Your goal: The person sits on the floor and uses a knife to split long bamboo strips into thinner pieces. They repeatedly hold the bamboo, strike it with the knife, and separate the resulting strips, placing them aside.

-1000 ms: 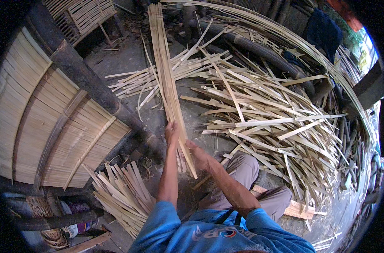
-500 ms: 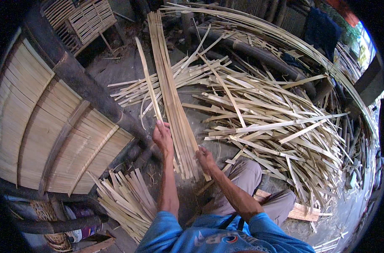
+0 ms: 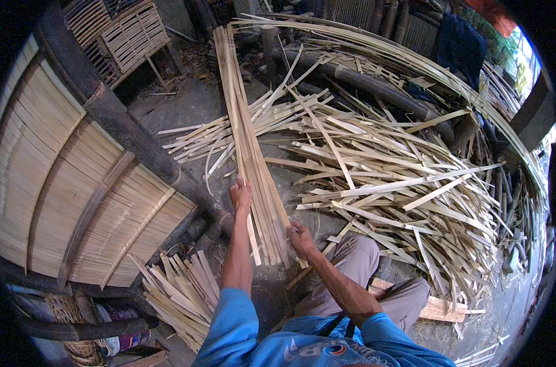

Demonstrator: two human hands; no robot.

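A long row of pale bamboo strips (image 3: 256, 159) stretches away from me, side by side on the floor between my hands. At its left edge my left hand (image 3: 241, 196) is closed on one bamboo strip, whose near end (image 3: 253, 240) sticks out below the hand. That strip now lies along or over the row; its far part blends with the others. Nearer to me, my right hand (image 3: 301, 238) is closed on the row's right edge strip, with a short end showing below the fingers. How many strips the right hand grips is hidden.
A large heap of loose strips (image 3: 388, 177) spreads to the right, a smaller pile (image 3: 272, 116) lies beyond. Another bunch (image 3: 183, 293) sits at my lower left. A dark bamboo pole (image 3: 131, 131) and a slatted panel (image 3: 70, 183) stand on the left. My bent knees are at right.
My left hand has lowered the strip it holds, bringing it from an upright slant at the left onto the row. The right hand has stayed at the right edge, slightly nearer.
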